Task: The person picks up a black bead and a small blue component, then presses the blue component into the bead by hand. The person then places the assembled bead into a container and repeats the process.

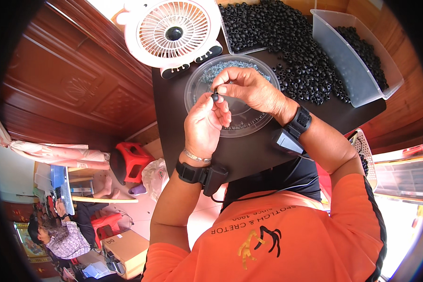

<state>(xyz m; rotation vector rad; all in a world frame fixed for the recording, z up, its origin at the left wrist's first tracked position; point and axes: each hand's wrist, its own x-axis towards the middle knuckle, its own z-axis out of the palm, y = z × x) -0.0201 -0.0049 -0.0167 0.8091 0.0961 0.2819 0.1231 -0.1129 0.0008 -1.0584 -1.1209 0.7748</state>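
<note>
My left hand [204, 123] holds a small, rounded black plastic piece [215, 97] between thumb and fingers, its other fingers curled. From above, my right hand [254, 91] pinches at the top of that same piece, thumb against forefinger. Whether a second small part sits between the right fingertips is too small to tell. Both hands are over a round clear plastic dish [189, 91]. Many tiny silvery-blue metal parts [219, 67] lie along its far side, and more line its near rim.
A big heap of black pieces [301, 61] spreads on the dark table [174, 136]. Beside it a clear bin [348, 61] holds more. A white fan [174, 33] stands at the far left. Past a red stool [134, 162], another person [70, 239] sits at a table.
</note>
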